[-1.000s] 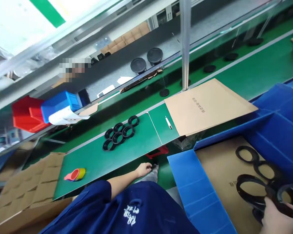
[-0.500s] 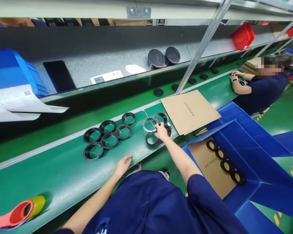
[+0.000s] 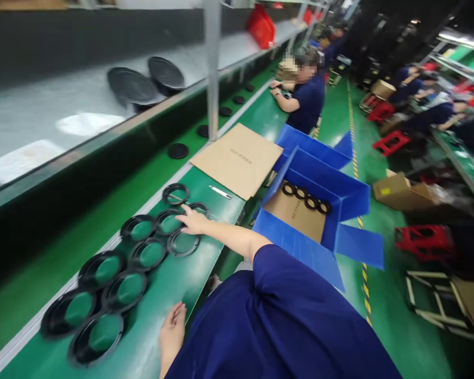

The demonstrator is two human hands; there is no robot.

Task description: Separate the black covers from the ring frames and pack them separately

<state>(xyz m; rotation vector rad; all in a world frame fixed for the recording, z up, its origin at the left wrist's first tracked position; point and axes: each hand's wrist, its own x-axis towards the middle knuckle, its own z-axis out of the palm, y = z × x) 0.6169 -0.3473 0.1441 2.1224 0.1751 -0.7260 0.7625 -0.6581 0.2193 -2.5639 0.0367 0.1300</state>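
Observation:
My right hand [image 3: 195,222] reaches over a group of black rings, its fingers spread and touching the rims. A black ring [image 3: 168,223] lies at my fingertips, with another black ring [image 3: 184,243] just below and one [image 3: 176,194] above; one more is partly hidden behind my hand. My left hand [image 3: 173,329] rests near the belt's front edge, fingers loosely extended, nothing in it. Several deeper-looking black rings [image 3: 125,290] lie flat to the left, blurred by motion. The rings sit close together on the green conveyor belt [image 3: 158,289].
Cardboard sheets [image 3: 237,158] lie ahead on the belt, a white-handled cutter [image 3: 220,192] in front. A blue box [image 3: 300,258] at right holds several black rings [image 3: 311,202] on cardboard. Black discs [image 3: 177,151] line the far strip. A metal post [image 3: 212,73] rises there. A co-worker [image 3: 308,95] sits farther along.
My view has swung right. My right hand has slid its group of rings left against the other rings, exposing the cutter. My left hand stays near the front edge.

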